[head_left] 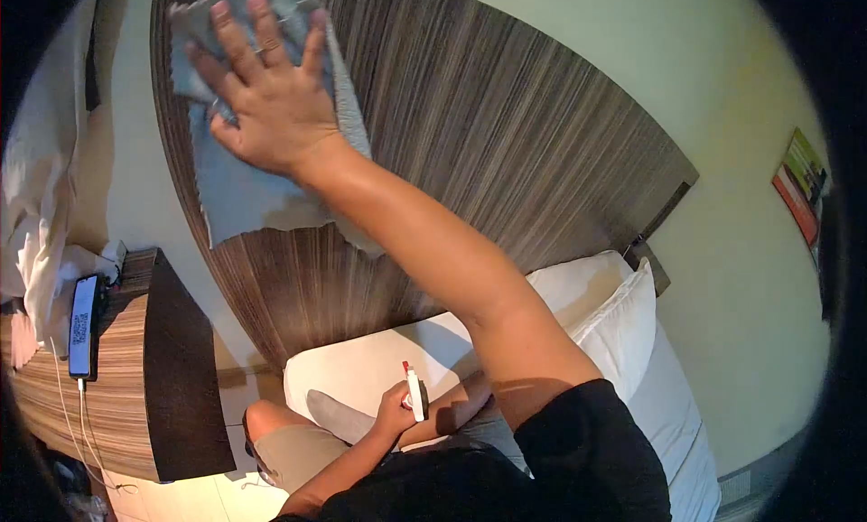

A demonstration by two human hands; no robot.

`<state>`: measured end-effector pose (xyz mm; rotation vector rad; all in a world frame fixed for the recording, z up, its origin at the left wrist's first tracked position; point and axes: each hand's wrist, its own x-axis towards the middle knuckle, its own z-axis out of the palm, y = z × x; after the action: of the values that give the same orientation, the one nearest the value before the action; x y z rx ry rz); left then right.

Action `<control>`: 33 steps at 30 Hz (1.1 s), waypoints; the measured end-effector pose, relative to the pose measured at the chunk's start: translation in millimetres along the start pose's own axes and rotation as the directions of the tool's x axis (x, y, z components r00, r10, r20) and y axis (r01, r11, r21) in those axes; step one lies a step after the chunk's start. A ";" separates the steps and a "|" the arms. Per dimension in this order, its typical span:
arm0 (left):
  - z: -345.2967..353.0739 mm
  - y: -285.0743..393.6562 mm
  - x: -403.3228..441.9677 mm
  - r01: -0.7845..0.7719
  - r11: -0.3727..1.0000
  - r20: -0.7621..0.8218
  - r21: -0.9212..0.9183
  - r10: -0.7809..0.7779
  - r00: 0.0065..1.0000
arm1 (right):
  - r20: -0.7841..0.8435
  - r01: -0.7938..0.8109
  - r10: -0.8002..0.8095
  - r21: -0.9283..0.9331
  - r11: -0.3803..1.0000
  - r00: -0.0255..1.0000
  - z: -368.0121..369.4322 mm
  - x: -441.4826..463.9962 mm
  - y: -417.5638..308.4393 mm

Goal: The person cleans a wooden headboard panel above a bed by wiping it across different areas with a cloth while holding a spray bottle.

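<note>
So the right hand (275, 111) is up high on the dark striped headboard (488, 152), palm down on a grey-blue cloth (239, 192), and I'd call this the wiping step. Fingers there are spread wide and pretty much straight, so nothing's clenched; they're pressing the cloth to the panel rather than bunching it up. The cloth sits over the upper left part of the board as the camera sees it, close to the curved side edge, with its lower part spreading out below the wrist. The left hand (394, 415) is down low by the folded legs, fingers curled around a small white bottle (414, 397) with a red tip; could be a sprayer, but I can't make out a label or how full it is. Imo the next move calls for an even palm, enough pressure that the cloth doesn't slip out from under it, and a bit of care where it meets that edge. Most of the striped surface to the right has no cloth on it, and reaching over there would mean clearing the white pillow (628, 319) at the foot of the board. The bottle just needs a steady grip, held upright as it is.
</note>
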<state>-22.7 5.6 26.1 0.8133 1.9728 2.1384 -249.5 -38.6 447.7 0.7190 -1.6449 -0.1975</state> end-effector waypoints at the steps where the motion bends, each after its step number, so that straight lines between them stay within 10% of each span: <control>1: -1.8 2.5 -0.7 0.004 1.000 -0.001 0.005 -0.004 1.000 | 0.015 0.014 -0.013 -0.037 0.999 1.000 3.2 -0.5 -7.7; 12: 0.8 14.7 -5.7 -0.007 0.999 0.009 -0.048 0.007 1.000 | 0.259 0.341 -0.346 0.066 0.938 0.902 -16.3 -77.2 2.4; 15: 7.9 -27.8 -12.2 0.257 0.869 0.008 -0.423 -0.280 0.960 | 0.316 0.248 -0.243 0.024 0.968 0.917 -39.3 -100.7 35.4; 22: -0.2 20.8 -8.1 0.034 0.997 0.067 0.062 -0.038 0.997 | 0.200 -0.093 0.113 -0.104 0.990 0.973 -82.9 -145.2 133.3; 33: -0.5 14.0 -10.1 0.055 0.998 0.037 -0.027 -0.054 0.998 | -0.087 -0.390 0.380 -0.209 0.897 0.921 -126.5 -185.5 253.7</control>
<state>-10.6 -1.2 36.4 0.7791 1.9205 2.1004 -210.1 297.9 450.3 0.2151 -1.6560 -0.0774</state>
